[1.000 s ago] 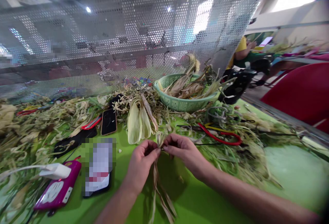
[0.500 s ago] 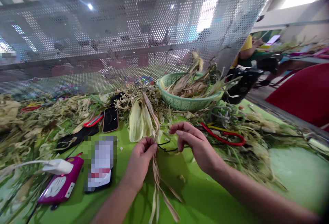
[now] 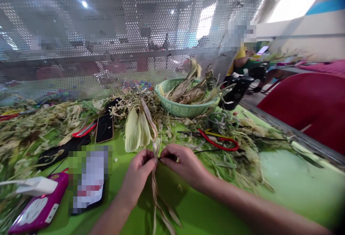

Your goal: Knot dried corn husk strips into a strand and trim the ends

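Note:
My left hand (image 3: 138,172) pinches the top of a bundle of dried corn husk strips (image 3: 156,206) that hangs down over the green table (image 3: 215,209). My right hand (image 3: 182,163) meets it fingertip to fingertip and grips a thin black wire (image 3: 205,151) at the bundle's top. The wire runs off to the right. Just beyond my hands lies a pale, whole corn husk (image 3: 137,129).
A green basket (image 3: 183,107) of husks stands behind, near red-handled pliers (image 3: 219,141). Phones (image 3: 104,127) and a pink power strip (image 3: 37,209) lie at the left. Loose husks cover the table. A perforated metal screen (image 3: 121,40) closes the back. Another person sits at far right.
My right hand, which had lifted away to the right with the wire, has come back to meet my left hand at the bundle's top. The view has shifted slightly to the right.

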A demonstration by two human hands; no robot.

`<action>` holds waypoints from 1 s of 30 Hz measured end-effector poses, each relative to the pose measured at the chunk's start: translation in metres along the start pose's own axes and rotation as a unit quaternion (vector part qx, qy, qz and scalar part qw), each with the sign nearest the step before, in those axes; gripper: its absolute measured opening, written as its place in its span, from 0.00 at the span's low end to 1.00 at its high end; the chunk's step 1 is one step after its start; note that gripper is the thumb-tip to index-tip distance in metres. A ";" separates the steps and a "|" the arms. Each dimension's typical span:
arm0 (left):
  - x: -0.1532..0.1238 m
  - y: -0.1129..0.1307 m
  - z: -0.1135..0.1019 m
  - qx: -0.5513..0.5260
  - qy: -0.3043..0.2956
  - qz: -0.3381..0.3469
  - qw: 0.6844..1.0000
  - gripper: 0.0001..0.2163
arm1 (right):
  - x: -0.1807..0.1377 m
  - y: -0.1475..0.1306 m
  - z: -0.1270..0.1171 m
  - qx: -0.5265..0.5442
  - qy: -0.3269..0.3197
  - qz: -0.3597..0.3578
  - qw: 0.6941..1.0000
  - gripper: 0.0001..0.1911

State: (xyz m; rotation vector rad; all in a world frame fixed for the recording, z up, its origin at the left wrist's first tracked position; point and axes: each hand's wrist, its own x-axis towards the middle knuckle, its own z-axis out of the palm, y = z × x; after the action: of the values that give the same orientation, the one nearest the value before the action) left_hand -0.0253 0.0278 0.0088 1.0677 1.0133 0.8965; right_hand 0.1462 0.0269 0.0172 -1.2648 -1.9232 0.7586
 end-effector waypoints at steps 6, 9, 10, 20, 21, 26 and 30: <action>0.000 0.002 -0.003 0.048 0.000 0.012 0.999 0.10 | -0.002 -0.008 -0.003 -0.046 -0.007 -0.018 0.999 0.02; -0.001 0.005 -0.005 0.066 0.004 0.011 0.998 0.09 | -0.002 -0.009 -0.005 -0.059 -0.012 -0.021 0.998 0.02; -0.001 0.005 -0.006 0.069 0.003 0.010 0.998 0.09 | -0.002 -0.009 -0.006 -0.063 -0.014 -0.022 0.998 0.02; -0.001 0.004 -0.010 0.065 0.010 -0.002 0.998 0.15 | -0.006 -0.021 -0.041 -0.163 -0.035 -0.002 0.986 0.06; 0.000 0.003 -0.012 0.063 0.027 -0.002 0.998 0.15 | -0.007 -0.018 -0.053 -0.185 -0.028 0.006 0.982 0.07; -0.001 0.003 -0.015 0.045 0.087 -0.011 0.995 0.19 | -0.024 0.023 -0.118 -0.344 0.011 0.135 0.929 0.13; -0.002 0.004 -0.013 0.027 0.077 -0.010 0.997 0.18 | -0.034 0.057 -0.141 -0.436 -0.021 0.159 0.886 0.20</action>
State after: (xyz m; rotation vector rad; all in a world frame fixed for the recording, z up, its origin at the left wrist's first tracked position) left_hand -0.0389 0.0306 0.0112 1.0435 1.1798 0.9516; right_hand 0.2987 0.0280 0.0468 -2.1438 -2.1976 0.0064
